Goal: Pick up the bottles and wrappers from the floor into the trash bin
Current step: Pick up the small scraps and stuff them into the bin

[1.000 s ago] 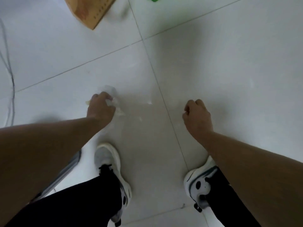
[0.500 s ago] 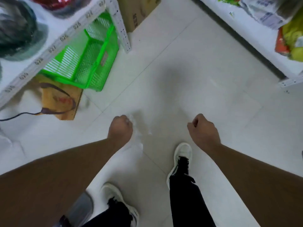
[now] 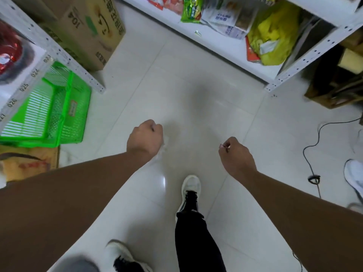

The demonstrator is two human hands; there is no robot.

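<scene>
My left hand (image 3: 145, 137) is closed in a fist around a thin clear wrapper (image 3: 164, 146), of which only a pale crumpled edge shows at the right side of the fist. My right hand (image 3: 234, 154) is also closed in a loose fist, and I see nothing held in it. Both hands hang above the white tiled floor in the middle of the view. No bottle and no trash bin are in view.
A green plastic basket (image 3: 59, 112) sits under a white shelf (image 3: 47, 44) at left, beside a cardboard box (image 3: 94, 30). A second shelf (image 3: 275, 61) with packaged goods runs across the top right. A black cable (image 3: 312, 154) and another person's white shoe (image 3: 353, 177) lie at right.
My left hand took the wrapper off the floor and rose with it. I stood up and stepped forward, so the shelves, basket and box came into view.
</scene>
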